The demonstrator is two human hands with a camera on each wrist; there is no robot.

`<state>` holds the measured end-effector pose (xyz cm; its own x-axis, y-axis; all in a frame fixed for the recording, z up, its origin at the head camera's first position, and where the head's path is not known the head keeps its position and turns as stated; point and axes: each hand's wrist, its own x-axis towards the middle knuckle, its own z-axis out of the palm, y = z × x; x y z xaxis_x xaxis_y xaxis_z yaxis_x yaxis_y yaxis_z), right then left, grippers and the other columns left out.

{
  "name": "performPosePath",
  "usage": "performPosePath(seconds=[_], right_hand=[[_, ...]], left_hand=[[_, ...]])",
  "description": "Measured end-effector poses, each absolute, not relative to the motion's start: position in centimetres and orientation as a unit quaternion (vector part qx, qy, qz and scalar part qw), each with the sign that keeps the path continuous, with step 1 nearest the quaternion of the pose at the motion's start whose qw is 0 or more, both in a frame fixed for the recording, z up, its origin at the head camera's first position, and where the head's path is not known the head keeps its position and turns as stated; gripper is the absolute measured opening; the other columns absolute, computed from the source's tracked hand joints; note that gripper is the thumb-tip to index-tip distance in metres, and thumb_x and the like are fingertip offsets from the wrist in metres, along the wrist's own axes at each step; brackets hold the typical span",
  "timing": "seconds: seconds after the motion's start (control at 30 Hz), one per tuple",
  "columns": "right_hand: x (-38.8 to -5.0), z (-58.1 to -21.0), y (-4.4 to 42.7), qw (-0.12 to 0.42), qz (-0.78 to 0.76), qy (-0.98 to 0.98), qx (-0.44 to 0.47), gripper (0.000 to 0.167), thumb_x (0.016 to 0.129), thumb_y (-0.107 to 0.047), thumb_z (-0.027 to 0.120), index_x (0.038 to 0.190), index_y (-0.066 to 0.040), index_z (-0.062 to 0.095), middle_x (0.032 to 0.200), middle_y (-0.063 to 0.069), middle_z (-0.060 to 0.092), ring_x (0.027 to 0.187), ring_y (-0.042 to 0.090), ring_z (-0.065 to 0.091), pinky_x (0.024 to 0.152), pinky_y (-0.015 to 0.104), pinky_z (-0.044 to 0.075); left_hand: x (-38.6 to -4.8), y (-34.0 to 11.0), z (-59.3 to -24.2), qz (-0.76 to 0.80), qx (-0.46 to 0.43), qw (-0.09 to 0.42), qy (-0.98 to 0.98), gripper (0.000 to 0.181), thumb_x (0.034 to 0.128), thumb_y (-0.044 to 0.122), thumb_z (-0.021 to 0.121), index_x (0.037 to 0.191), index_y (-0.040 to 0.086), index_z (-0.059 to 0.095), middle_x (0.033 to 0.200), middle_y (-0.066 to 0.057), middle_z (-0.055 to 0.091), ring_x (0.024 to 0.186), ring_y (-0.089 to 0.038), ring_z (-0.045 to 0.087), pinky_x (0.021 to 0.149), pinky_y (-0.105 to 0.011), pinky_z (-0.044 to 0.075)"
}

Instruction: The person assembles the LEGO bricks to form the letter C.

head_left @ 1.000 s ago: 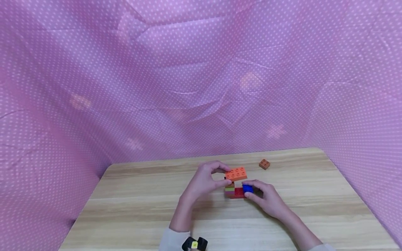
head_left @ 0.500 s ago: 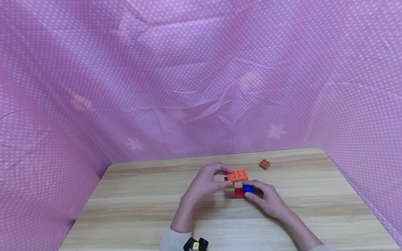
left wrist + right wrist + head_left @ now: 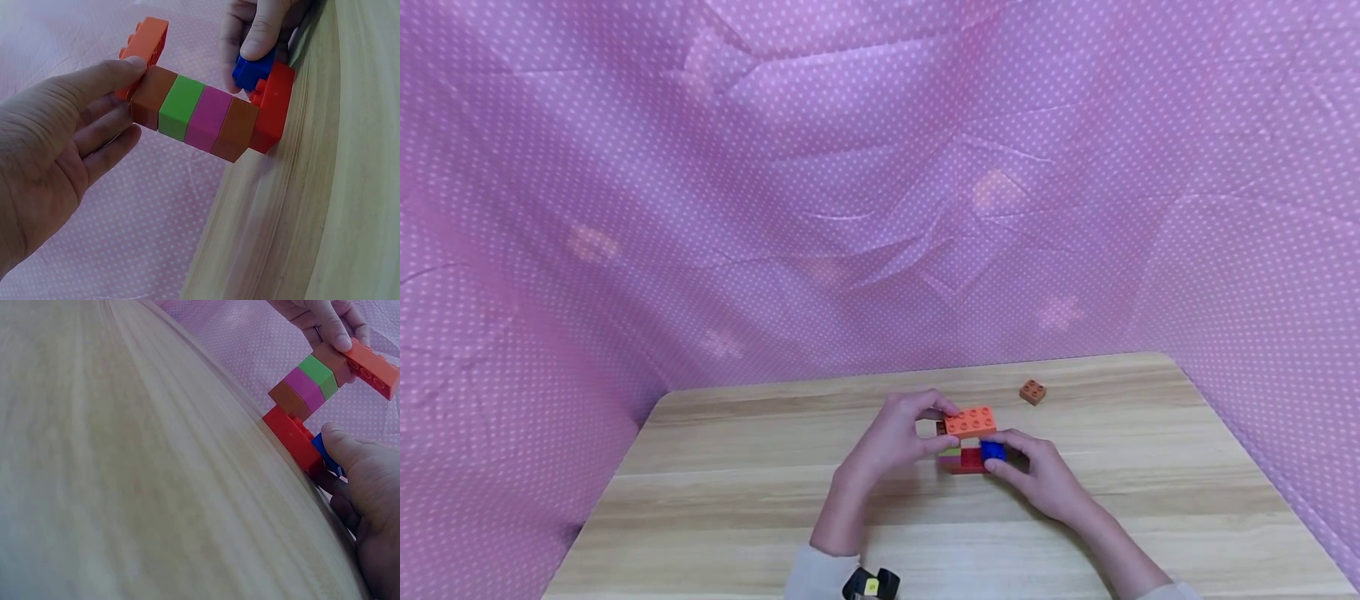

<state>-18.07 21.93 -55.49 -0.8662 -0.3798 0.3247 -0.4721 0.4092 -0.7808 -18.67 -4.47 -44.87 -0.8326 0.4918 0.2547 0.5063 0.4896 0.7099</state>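
In my left hand (image 3: 883, 446) I pinch a long orange toy brick (image 3: 972, 422) by its left end, studs up. It lies across the top of a column of small bricks: brown (image 3: 153, 99), green (image 3: 181, 109), magenta (image 3: 209, 119) and a lower brown one (image 3: 236, 128). Whether it is pressed down onto the column, I cannot tell. That column rises from the left end of a red brick (image 3: 276, 106) on the table. With thumb and fingers, my right hand (image 3: 1047, 479) grips a blue brick (image 3: 992, 451) at the red brick's right end.
A loose brown brick (image 3: 1032, 392) with a few studs lies behind my right hand, near the far side of the wooden table (image 3: 715, 492). A pink dotted cloth (image 3: 880, 208) hangs behind the table and along its sides.
My left hand has shifted slightly right and down in the head view, carrying the orange brick with it. My right hand stays on the blue brick, nearly still.
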Motion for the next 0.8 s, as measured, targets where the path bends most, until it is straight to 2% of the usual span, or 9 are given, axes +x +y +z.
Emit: performPosePath(seconds=[0.33,0.57,0.8], right_hand=[[-17.97,-55.33,21.8,0.048,0.486,-0.834,0.257,0.034,0.1,-0.027,0.075,0.132,-0.018,0.072,0.125,-0.008,0.074,0.119,0.02,0.068,0.104,0.037,0.055],[-17.97,-55.2,21.61,0.053,0.486,-0.834,0.257,0.034,0.099,-0.024,0.076,0.131,-0.015,0.072,0.124,-0.007,0.074,0.119,0.02,0.068,0.104,0.037,0.056],[-18.11,-55.25,21.48,0.061,0.488,-0.835,0.247,0.038,0.096,-0.022,0.08,0.132,-0.014,0.071,0.126,-0.002,0.075,0.118,0.02,0.069,0.102,0.034,0.056]], left_hand=[[-18.57,-4.56,-44.67,-0.4,-0.303,0.021,-0.865,0.03,0.0895,0.016,0.087,0.117,0.018,0.074,0.118,0.01,0.076,0.108,0.0,0.07,0.102,-0.022,0.054],[-18.87,-4.72,-44.74,-0.396,-0.315,0.027,-0.862,0.028,0.0893,0.016,0.088,0.115,0.017,0.075,0.116,0.009,0.076,0.107,-0.001,0.07,0.099,-0.026,0.058],[-19.14,-4.84,-44.65,-0.4,-0.32,0.026,-0.858,0.026,0.0887,0.014,0.088,0.112,0.017,0.076,0.116,0.009,0.077,0.107,-0.002,0.07,0.096,-0.019,0.056]])
